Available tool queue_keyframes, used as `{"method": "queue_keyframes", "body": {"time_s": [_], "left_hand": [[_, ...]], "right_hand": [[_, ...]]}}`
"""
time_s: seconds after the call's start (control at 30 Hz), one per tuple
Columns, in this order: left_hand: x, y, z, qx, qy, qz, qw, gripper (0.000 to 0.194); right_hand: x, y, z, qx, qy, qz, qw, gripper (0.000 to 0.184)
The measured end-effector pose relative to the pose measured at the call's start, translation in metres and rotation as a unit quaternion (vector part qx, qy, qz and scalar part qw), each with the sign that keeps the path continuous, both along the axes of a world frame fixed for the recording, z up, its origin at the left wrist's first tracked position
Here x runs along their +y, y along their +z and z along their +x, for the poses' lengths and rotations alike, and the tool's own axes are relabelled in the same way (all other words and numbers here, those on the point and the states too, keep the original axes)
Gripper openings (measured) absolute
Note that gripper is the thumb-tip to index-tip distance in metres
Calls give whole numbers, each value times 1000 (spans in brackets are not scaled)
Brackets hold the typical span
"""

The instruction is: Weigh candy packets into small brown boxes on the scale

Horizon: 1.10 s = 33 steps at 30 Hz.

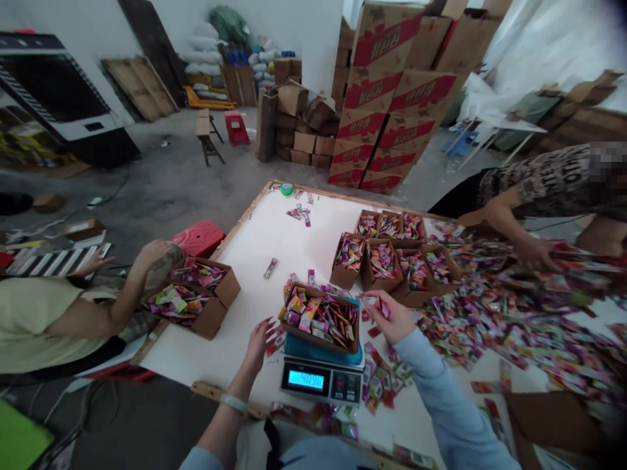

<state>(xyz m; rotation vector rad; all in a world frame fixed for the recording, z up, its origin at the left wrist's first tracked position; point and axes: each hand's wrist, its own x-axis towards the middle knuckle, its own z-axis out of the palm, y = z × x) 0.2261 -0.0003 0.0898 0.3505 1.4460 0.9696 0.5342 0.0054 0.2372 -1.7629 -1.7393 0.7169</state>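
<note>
A cardboard box [283,321] full of small colourful packets [321,316] rests on a digital scale [337,386] with a lit blue display. Just left of that box is my left hand [258,343], its fingers apart and holding nothing. My right hand [392,318] is closed in a pinch beside the box's right edge. Between its fingers shows a small reddish-pink packet [383,307], whose print is too small to read. More loose packets [385,378] lie on the white table [249,294] right of the scale.
Several filled boxes [379,284] stand beyond my right hand. A large packet heap [484,313] spreads right, where a co-worker's hand [536,251] reaches in. At left, another person's arm [130,287] is by two filled boxes [213,316]. A green tape roll [287,189] lies at the far corner.
</note>
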Motion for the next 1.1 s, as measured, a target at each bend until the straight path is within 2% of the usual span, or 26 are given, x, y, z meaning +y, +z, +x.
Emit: {"method": "queue_keyframes", "body": {"time_s": [0.27, 0.4, 0.5, 0.6, 0.63, 0.7, 0.77, 0.8, 0.87, 0.9, 0.97, 1.1], "left_hand": [[-13, -11, -9, 2, 31, -1, 1000, 33], [-11, -13, -10, 6, 28, -1, 1000, 33], [-8, -10, -8, 8, 31, -8, 999, 32], [-7, -7, -8, 4, 41, -9, 999, 30], [-8, -7, -9, 3, 45, -8, 999, 30], [-11, -8, -13, -1, 50, -4, 999, 30], [-14, -9, -18, 0, 52, -5, 999, 29], [-16, -10, -20, 3, 53, -9, 999, 29], [-19, -11, -22, 11, 55, -19, 998, 28], [-20, -12, -22, 13, 56, -23, 998, 28], [-21, -12, -21, 12, 55, -25, 998, 27], [-18, -9, -12, 2, 36, -6, 999, 30]], "right_hand": [[16, -2, -23, -37, 87, 16, 995, 23], [25, -11, -50, -132, 154, -68, 977, 18], [29, -25, -70, -233, 179, -150, 944, 31], [27, -34, -76, -276, 214, -158, 923, 33], [25, -35, -73, -262, 220, -134, 930, 29], [22, -33, -61, -170, 202, -59, 963, 21], [19, -27, -43, 12, 135, 7, 991, 11], [18, -24, -34, 119, 95, 19, 988, 7], [16, -18, -18, 299, 21, 7, 954, 10], [15, -16, -12, 356, -7, -6, 935, 16], [12, -12, -5, 394, -42, -30, 918, 25], [7, -11, -2, 360, -55, -66, 929, 54]]}}
